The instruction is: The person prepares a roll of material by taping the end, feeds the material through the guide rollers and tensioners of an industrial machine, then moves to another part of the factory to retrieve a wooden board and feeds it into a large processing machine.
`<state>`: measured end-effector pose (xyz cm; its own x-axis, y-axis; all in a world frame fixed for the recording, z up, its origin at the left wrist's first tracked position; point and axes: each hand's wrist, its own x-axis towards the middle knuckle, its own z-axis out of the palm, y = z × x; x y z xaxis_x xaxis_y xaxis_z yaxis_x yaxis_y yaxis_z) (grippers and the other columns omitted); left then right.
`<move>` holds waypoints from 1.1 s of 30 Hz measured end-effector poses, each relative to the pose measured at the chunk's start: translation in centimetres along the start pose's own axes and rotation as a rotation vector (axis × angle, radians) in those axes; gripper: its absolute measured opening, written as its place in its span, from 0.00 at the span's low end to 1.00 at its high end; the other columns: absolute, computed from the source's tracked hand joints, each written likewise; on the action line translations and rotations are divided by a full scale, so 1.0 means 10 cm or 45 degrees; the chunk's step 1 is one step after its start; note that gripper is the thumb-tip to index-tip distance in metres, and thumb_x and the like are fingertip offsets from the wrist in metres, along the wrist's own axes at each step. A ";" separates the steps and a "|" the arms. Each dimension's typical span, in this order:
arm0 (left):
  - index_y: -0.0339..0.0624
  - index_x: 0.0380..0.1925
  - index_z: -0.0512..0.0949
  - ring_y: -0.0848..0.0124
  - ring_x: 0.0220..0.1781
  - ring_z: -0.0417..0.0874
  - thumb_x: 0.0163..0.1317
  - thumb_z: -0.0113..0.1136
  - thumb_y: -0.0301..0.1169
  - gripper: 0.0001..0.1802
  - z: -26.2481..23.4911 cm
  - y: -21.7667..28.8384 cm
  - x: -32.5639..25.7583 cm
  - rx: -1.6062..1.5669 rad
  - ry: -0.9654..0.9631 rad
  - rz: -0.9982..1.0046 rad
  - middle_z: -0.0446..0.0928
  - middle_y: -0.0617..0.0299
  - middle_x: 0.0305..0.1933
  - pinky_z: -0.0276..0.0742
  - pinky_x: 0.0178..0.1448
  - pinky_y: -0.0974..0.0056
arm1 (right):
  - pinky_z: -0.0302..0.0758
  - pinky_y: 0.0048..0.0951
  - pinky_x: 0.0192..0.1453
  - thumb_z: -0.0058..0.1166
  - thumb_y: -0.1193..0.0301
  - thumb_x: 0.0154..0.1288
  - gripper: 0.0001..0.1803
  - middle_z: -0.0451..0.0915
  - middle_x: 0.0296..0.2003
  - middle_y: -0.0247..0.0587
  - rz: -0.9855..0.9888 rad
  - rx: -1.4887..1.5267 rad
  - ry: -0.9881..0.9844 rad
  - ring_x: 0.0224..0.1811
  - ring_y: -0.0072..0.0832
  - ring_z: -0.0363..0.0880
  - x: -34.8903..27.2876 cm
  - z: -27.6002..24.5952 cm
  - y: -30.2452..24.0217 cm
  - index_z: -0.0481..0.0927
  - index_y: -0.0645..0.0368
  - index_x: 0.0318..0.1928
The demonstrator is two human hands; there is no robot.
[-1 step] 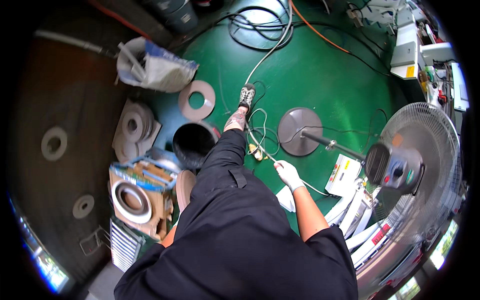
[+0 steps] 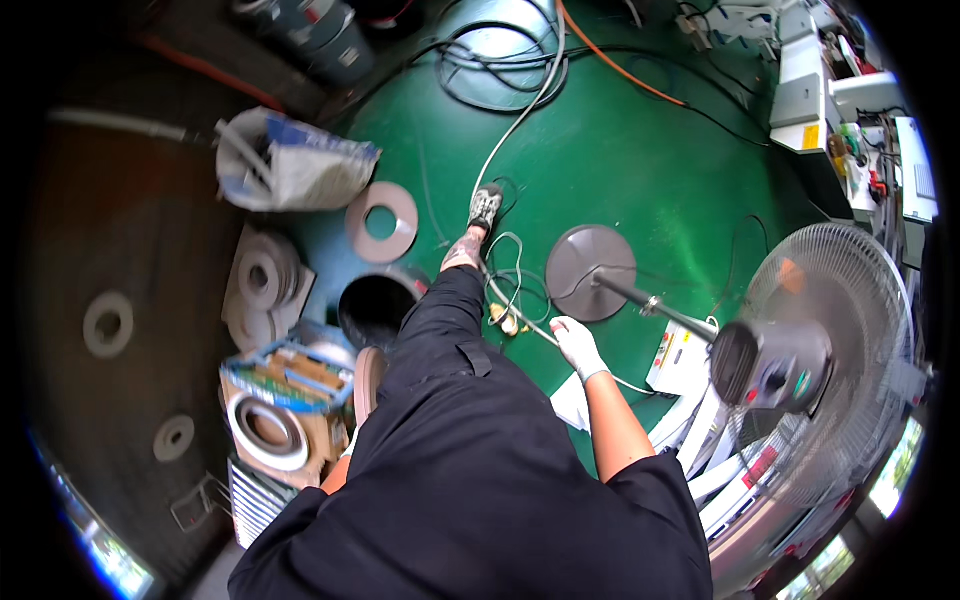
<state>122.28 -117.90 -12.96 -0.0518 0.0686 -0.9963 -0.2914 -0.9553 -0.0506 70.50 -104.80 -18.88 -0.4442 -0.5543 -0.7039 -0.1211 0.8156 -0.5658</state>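
Green floor (image 2: 660, 135) all around; pedestal fan (image 2: 778, 365) at right. Right forearm (image 2: 615, 425) bare, angled forward; left forearm (image 2: 336, 476) mostly hidden behind dark clothing. Disc (image 2: 367, 385) nearly edge-on, left of leg, just beyond left hand (image 2: 352, 438): glove sliver visible, finger state cannot tell. Right hand (image 2: 577, 347) white-gloved, fingers curled, over pale cable (image 2: 544, 336); whether pinching it, cannot tell.

The white-gloved left hand (image 2: 352, 440) is mostly hidden behind black cloth clothing (image 2: 470, 500), so its grip cannot be told; the same clothing covers part of the pinkish-tan round disc (image 2: 367, 382). The round grey wire-caged fan (image 2: 850, 290) is blurred within.
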 end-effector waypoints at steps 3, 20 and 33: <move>0.50 0.49 0.83 0.67 0.33 0.83 0.74 0.44 0.63 0.31 0.45 1.31 0.26 0.174 -0.026 0.006 0.83 0.60 0.35 0.80 0.42 0.63 | 0.78 0.39 0.58 0.52 0.56 0.73 0.19 0.86 0.45 0.50 -0.033 0.103 0.205 0.50 0.46 0.84 0.72 -0.55 0.16 0.85 0.56 0.49; 0.47 0.44 0.83 0.66 0.27 0.82 0.70 0.48 0.68 0.35 4.55 7.37 0.69 0.878 0.009 0.583 0.82 0.62 0.31 0.79 0.35 0.60 | 0.75 0.44 0.63 0.47 0.53 0.74 0.22 0.84 0.52 0.53 0.226 0.345 0.684 0.58 0.52 0.80 2.73 -3.26 -0.76 0.84 0.57 0.52; 0.51 0.36 0.81 0.66 0.21 0.78 0.69 0.53 0.64 0.28 8.92 8.24 0.19 1.062 -0.121 0.112 0.79 0.63 0.25 0.73 0.25 0.60 | 0.76 0.46 0.48 0.49 0.51 0.72 0.24 0.86 0.37 0.52 0.714 0.766 0.941 0.41 0.49 0.84 3.62 -5.43 0.15 0.85 0.61 0.40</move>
<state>13.01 -170.84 -12.81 -0.1764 0.0633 -0.9823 -0.8905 -0.4355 0.1318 6.03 -114.64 -21.85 -0.7462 0.2684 -0.6092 0.6258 0.5952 -0.5041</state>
